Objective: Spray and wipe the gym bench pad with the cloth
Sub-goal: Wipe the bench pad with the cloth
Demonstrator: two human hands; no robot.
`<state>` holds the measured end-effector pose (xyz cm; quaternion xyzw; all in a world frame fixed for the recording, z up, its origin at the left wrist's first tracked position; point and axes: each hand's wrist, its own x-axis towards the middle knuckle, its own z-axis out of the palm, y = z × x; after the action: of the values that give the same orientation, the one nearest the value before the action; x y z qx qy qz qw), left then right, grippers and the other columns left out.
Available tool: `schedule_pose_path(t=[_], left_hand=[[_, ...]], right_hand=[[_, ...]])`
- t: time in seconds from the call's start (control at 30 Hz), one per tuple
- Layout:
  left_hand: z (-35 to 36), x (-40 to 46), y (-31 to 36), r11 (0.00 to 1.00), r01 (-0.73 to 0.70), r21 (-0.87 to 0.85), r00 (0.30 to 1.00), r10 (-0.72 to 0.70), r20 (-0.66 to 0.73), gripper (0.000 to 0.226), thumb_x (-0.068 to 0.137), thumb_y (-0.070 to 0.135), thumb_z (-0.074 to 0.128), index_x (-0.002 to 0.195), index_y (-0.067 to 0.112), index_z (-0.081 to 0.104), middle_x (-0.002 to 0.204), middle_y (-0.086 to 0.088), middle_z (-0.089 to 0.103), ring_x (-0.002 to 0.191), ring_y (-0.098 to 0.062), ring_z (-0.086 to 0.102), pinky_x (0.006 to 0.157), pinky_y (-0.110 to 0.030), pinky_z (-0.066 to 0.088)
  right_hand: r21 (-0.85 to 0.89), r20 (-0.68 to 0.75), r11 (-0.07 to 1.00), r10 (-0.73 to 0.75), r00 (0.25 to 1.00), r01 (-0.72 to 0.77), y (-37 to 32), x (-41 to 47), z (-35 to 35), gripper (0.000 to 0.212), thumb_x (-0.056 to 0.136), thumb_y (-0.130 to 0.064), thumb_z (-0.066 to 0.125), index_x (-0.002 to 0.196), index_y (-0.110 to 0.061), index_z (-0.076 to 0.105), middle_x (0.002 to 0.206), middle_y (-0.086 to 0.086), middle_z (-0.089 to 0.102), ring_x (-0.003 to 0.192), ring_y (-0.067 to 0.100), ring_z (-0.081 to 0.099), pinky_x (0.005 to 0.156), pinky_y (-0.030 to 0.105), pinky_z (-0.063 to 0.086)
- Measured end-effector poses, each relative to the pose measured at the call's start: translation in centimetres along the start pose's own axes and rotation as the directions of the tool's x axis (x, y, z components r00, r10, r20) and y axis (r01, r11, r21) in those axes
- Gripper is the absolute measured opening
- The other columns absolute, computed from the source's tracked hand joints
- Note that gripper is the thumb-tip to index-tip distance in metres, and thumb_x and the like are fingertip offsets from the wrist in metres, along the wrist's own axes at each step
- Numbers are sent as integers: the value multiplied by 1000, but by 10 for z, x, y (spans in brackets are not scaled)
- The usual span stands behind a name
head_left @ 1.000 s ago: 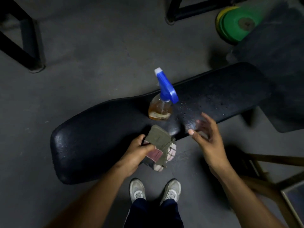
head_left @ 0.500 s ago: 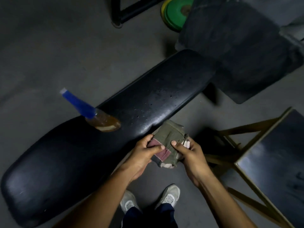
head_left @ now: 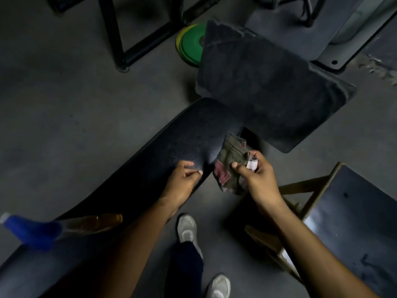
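Note:
The long black bench pad (head_left: pixel 189 134) runs from the lower left up to the middle, with fine spray droplets near its far end. A folded olive and red patchwork cloth (head_left: pixel 231 162) hangs beside the pad's near edge, gripped by my right hand (head_left: pixel 255 175). My left hand (head_left: pixel 184 179) rests at the pad's near edge with fingers curled and nothing in it. A spray bottle (head_left: pixel 64 227) with amber liquid and a blue trigger head stands on the pad at the lower left, blurred.
A second dark pad (head_left: pixel 264 89) lies just beyond the bench's far end. Green and yellow weight plates (head_left: pixel 189 46) sit behind it by a black rack frame (head_left: pixel 116 39). A wooden-framed stool with a black seat (head_left: pixel 352 222) stands at my right. My shoes (head_left: pixel 187 229) are below.
The cloth has passed from my left hand to my right hand. My left hand let go and dropped to the pad's edge. My view swung right, so the bottle slid to the lower left.

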<state>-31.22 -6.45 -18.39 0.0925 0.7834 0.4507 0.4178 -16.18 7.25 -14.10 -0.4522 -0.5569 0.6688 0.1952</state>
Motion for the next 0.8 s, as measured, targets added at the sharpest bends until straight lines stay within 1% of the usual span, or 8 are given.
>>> schedule_pose_path(t=[0.13,0.23,0.3,0.43,0.53,0.6,0.7,0.8], left_hand=[[-3,51,27,990,-31,139,999,34,-25,42,94,25,68,130,19,47,123,-3,64,109,-19,63,91,-30,49],[-10,94,43,962,-44,270,998,55,-36,52,95,29,67,139,20,42,134,-2,56,120,-23,57,96,-33,48],[-14,126,46,933,-61,354,995,85,-52,56,94,30,68,142,17,42,141,-5,53,126,-26,55,100,-34,46],[-24,185,47,826,-103,554,981,177,-81,62,91,32,68,144,12,42,148,-14,48,137,-33,45,115,-41,36],[-31,219,40,652,-149,744,965,259,-33,73,94,43,59,155,15,28,161,-10,35,148,-31,31,122,-48,23],[-32,234,29,536,-192,822,962,270,49,80,98,53,44,161,17,11,170,-4,13,156,-25,13,127,-47,11],[-28,243,11,413,-203,888,952,295,81,80,98,61,19,162,18,-1,172,1,-5,158,-21,0,127,-49,8],[-26,246,7,382,-197,903,948,310,76,79,99,61,18,162,17,1,172,-1,-3,158,-22,2,126,-51,12]], right_hand=[[-251,-75,961,-137,988,114,-19,61,-3,20,92,-9,76,105,-21,66,87,-5,75,76,8,69,70,34,59],[-543,-152,816,-327,933,198,-31,113,-3,24,86,-18,76,105,-26,65,95,-3,72,87,15,68,80,39,57],[-679,-54,697,-362,931,232,-31,147,4,28,85,-31,74,110,-25,65,102,0,67,93,22,66,81,42,55],[-772,263,568,-123,957,285,-7,190,28,66,84,-74,53,132,-30,63,125,3,65,117,24,62,101,40,51],[-878,356,312,-83,931,364,26,209,36,75,94,-72,40,159,-35,36,171,7,29,159,29,25,130,50,20],[-893,413,184,-28,910,411,45,221,43,77,98,-71,32,166,-37,17,178,5,2,165,27,0,132,56,6],[-894,429,103,-77,900,436,63,240,65,70,105,-65,28,166,-35,17,178,6,2,165,27,-1,131,59,7],[-905,395,113,-131,909,409,64,257,98,65,108,-54,32,167,-31,19,177,9,9,164,32,7,129,63,7]])
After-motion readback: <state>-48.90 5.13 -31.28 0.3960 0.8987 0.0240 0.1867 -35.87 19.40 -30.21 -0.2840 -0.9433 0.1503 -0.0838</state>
